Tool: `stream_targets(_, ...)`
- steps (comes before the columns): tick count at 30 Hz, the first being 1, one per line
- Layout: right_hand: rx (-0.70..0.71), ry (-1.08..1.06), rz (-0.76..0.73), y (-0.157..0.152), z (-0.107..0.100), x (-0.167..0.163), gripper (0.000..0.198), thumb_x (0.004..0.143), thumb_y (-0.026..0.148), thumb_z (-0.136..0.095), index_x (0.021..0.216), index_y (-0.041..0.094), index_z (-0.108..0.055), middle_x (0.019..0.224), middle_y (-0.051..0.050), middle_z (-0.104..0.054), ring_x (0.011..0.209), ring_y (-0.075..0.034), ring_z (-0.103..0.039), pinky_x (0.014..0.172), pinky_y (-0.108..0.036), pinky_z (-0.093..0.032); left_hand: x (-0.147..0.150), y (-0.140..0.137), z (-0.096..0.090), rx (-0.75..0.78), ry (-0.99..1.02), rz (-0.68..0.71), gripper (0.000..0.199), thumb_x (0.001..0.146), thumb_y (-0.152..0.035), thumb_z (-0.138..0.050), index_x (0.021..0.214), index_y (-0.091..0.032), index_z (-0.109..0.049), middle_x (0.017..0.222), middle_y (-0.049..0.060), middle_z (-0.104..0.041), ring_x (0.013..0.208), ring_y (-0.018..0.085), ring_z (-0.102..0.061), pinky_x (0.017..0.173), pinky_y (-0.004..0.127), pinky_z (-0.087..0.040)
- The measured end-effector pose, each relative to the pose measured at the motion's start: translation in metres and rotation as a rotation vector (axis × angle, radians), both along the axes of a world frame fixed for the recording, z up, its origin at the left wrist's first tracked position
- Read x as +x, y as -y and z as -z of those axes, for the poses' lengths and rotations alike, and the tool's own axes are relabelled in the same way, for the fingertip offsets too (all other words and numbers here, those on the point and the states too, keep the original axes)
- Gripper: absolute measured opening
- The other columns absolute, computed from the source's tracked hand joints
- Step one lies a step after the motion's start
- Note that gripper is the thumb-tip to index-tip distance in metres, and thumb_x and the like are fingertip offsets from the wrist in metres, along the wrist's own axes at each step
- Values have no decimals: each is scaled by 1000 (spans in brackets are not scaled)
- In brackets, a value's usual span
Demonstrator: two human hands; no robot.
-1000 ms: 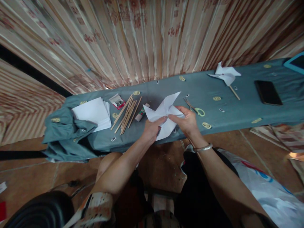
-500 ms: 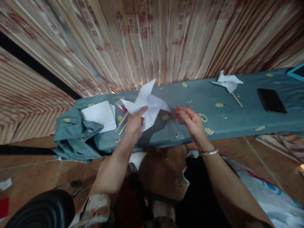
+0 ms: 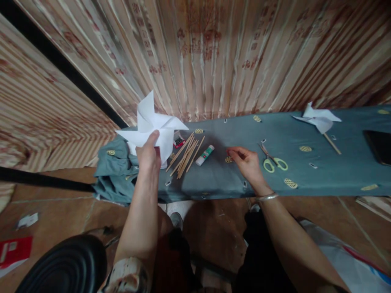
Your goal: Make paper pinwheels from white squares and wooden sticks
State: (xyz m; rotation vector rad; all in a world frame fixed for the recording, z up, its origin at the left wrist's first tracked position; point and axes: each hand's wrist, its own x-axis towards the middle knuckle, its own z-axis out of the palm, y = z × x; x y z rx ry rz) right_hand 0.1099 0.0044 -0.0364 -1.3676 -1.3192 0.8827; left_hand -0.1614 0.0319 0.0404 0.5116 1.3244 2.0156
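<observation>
My left hand [image 3: 149,154] grips a white paper pinwheel [image 3: 165,122], thumb near its centre, above the left end of the cloth. My right hand [image 3: 247,162] hovers low over the cloth with thumb and fingertips pinched together; whatever may be between them is too small to make out. Between the hands lie a glue stick [image 3: 205,155] with a green label and a loose bunch of thin wooden sticks [image 3: 185,158]. A small red and white box [image 3: 179,139] sits behind the sticks. Just right of my right hand are scissors [image 3: 271,160] with light green handles.
A finished-looking pinwheel on a stick [image 3: 320,120] lies farther right, near a black phone [image 3: 378,146] at the frame's edge. Grey-green patterned cloth [image 3: 232,187] covers the narrow table. A curtain [image 3: 214,61] hangs behind it. A black round stool [image 3: 61,264] stands at lower left.
My left hand has carried the pinwheel left, uncovering the sticks and glue stick. My right hand's fingers have come together into a pinch, and the scissors now show fully. The view has shifted.
</observation>
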Motion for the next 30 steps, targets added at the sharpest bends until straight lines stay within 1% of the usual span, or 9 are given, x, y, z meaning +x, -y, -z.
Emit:
stream_targets(4, 9, 141, -77, 1, 12, -21, 25, 81, 41, -63, 90, 22, -76, 85, -4, -77, 74, -21, -68, 76, -36, -53, -14, 0, 1, -8, -5, 9, 25, 65, -15, -78, 88, -19, -69, 97, 6, -77, 106, 25, -71, 86, 31, -61)
stream_targets(6, 35, 185, -132, 1, 16, -34, 22, 82, 39, -62, 88, 24, -75, 88, -4, -77, 79, -22, -70, 79, -37, -54, -18, 0, -2, 4, 28, 1, 24, 66, -14, -76, 88, -18, -69, 95, 5, -77, 106, 24, -71, 86, 30, -61)
stream_targets(10, 144, 293, -215, -18, 11, -70, 18, 83, 30, -58, 87, 21, -74, 112, -9, -73, 98, -24, -69, 88, -39, -54, -20, 2, -10, 28, 109, 15, 23, 67, -9, -73, 89, -16, -69, 92, 5, -77, 103, 23, -72, 88, 32, -61)
stream_targets(13, 246, 538, -321, -48, -5, -105, 19, 86, 21, -56, 89, 18, -74, 124, -13, -67, 116, -27, -62, 102, -42, -47, -18, 4, -14, 30, 135, 35, 24, 69, -8, -71, 92, -17, -70, 93, 4, -78, 105, 23, -71, 89, 32, -60)
stream_targets(17, 279, 1013, -488, -89, -24, -148, 28, 90, 12, -47, 97, 10, -74, 128, -19, -63, 127, -30, -51, 110, -42, -38, -20, 7, -15, 55, 133, 47, 30, 68, -7, -71, 97, -17, -71, 93, 3, -78, 108, 23, -70, 91, 32, -59)
stream_targets(19, 291, 1091, -548, -103, -27, -163, 30, 90, 12, -45, 95, 8, -75, 122, -20, -66, 126, -30, -50, 110, -42, -36, -22, 8, -14, 66, 134, 33, 34, 67, -7, -72, 99, -17, -71, 92, 3, -78, 107, 23, -70, 91, 32, -59)
stream_targets(22, 291, 1138, -594, -115, -26, -175, 28, 87, 12, -49, 96, 6, -75, 119, -23, -66, 122, -32, -52, 106, -43, -38, -25, 7, -12, 85, 142, 15, 37, 65, -9, -76, 100, -17, -71, 92, 3, -77, 104, 24, -71, 91, 34, -59)
stream_targets(26, 269, 1191, -625, -123, -20, -182, 29, 82, 10, -52, 97, 1, -75, 116, -26, -67, 118, -33, -54, 105, -43, -38, -30, 9, -12, 109, 189, 31, 40, 63, -11, -78, 101, -17, -70, 93, 4, -77, 104, 26, -71, 89, 36, -60)
stream_targets(30, 249, 1188, -631, -129, -16, -185, 31, 80, 9, -51, 99, 2, -75, 111, -25, -70, 109, -35, -59, 99, -45, -42, -33, 13, -12, 80, 213, 38, 38, 62, -13, -79, 98, -16, -70, 92, 5, -77, 106, 26, -70, 88, 35, -60)
